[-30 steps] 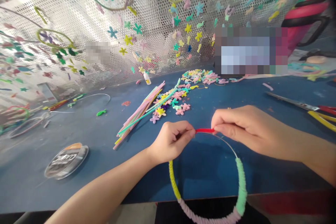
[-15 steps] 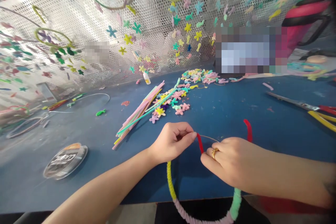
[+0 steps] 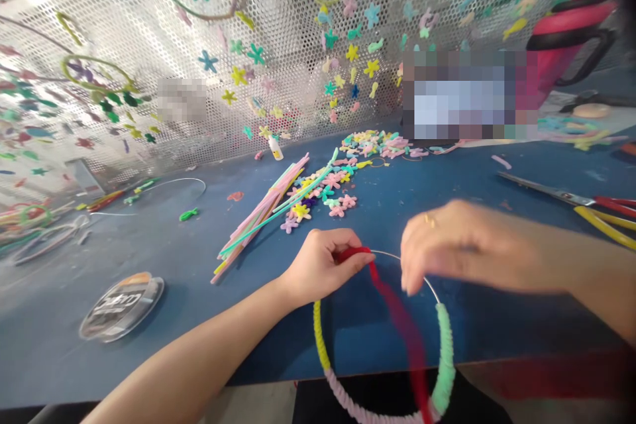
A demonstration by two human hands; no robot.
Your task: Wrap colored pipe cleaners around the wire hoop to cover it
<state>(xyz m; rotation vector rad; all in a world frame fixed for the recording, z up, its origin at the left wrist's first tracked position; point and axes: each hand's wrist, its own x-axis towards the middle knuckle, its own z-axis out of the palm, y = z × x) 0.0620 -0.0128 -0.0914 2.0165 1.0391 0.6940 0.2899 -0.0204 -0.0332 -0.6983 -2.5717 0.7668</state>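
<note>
Hoop (image 3: 342, 395) of wire, partly wrapped in fuzzy coloured stems: we have it in front of us, its top over the worktop (image 3: 447, 179) and its lower part past the near edge. Three wrapped stretches show: yellow (image 3: 318, 338) on the left side, pale pink (image 3: 365, 415) along the bottom, and mint green (image 3: 446, 351) on the right, each coiled closely around the wire. Bare wire (image 3: 432, 289) is left at the upper right, between our left hand (image 3: 320, 268) and the mint end. How far the cover reaches beneath that hand, we cannot tell.

A red stem (image 3: 403, 311) sits at the top, only begun as far as we can judge: our left fingers pinch it against the wire, while its long tail hangs blurred down across the middle of the ring. Our right hand (image 3: 454, 245) is blurred beside the bare arc, fingers loosely bent and apparently released, with nothing seen in them; whether they brush the wire, we cannot tell. Beyond lie a bundle of loose stems (image 3: 261, 212), apart from the hoop, and scissors (image 3: 556, 192) to the right.
</note>
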